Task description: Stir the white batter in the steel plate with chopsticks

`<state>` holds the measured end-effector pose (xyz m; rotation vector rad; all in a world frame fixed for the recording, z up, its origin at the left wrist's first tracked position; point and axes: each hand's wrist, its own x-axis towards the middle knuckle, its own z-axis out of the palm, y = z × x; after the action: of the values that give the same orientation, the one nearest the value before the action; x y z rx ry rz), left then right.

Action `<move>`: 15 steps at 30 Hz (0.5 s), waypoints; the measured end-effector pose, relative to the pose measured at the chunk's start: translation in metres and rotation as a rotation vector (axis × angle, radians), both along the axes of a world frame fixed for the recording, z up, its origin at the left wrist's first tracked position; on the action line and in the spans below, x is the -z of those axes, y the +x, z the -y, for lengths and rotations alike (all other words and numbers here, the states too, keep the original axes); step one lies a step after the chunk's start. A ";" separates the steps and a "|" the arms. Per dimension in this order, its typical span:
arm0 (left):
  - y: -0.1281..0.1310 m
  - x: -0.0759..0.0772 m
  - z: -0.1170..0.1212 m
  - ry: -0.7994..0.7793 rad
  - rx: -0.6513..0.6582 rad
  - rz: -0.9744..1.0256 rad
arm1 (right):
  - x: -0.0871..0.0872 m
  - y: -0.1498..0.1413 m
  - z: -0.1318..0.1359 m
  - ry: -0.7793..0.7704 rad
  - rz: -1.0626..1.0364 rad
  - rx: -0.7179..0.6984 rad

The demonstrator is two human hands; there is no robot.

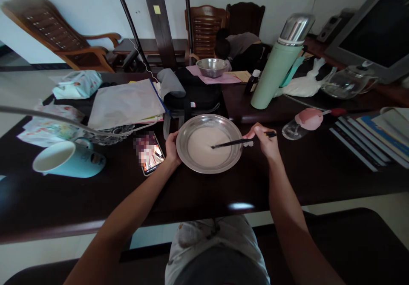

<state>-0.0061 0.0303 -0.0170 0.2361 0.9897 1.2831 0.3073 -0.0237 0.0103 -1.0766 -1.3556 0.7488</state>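
Observation:
A wide metal bowl (183,157) stands on the dark table in front of me, holding a pale beige liquid (204,155). My left hand (173,148) grips the bowl's left rim, its fingers partly hidden behind the edge. In my right hand (264,139) is a pair of dark chopsticks (236,141), pinched between thumb and fingers. Their tips dip into the liquid near the bowl's middle. Just left of my left hand lies a phone (153,155) with its screen lit.
A light-blue mug (68,160) and plastic folders (126,104) are on the left. Behind the bowl are a black bag (198,95) and a smaller metal bowl (212,67). To the right stand a green thermos (273,70), a pink-lidded bottle (303,123) and books (377,136). A person (241,48) bends over beyond the table.

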 end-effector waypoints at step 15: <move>0.001 -0.003 0.001 -0.024 -0.008 0.021 | 0.001 -0.002 0.001 -0.004 -0.018 -0.021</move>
<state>-0.0049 0.0296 -0.0138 0.1996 0.9886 1.2782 0.3054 -0.0248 0.0092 -1.0581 -1.3519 0.7753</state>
